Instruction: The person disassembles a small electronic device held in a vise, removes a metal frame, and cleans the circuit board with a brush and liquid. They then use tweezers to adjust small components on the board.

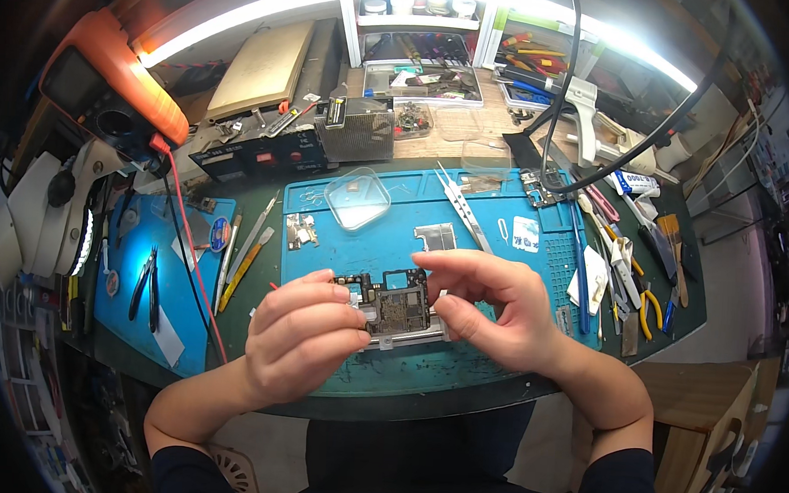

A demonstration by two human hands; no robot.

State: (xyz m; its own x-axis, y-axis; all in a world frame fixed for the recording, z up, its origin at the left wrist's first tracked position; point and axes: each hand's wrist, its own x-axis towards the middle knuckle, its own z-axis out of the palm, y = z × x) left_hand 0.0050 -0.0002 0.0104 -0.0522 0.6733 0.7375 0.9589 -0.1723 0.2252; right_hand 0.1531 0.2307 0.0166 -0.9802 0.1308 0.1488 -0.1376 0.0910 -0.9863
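A dark phone circuit board [402,309], with a large square shielded area, is between my two hands over the near part of the blue mat. Under its near edge shows a silvery metal holder or frame [408,337]. My left hand [305,327] is closed around the left end, its fingers hiding that side. My right hand [498,305] curves about the right end: the index fingertip meets the upper corner and the thumb lies by the right edge. Beyond them, silver tweezers [464,210] and a clear lidded dish [358,200] lie on the blue mat [395,238].
To the left are black-handled pliers [146,291], a yellow-handled brush or knife [247,270] and an orange multimeter [109,80] with a red lead. Several tools, including yellow-handled pliers [651,309], crowd the right. A black cable [659,140] arches overhead at upper right.
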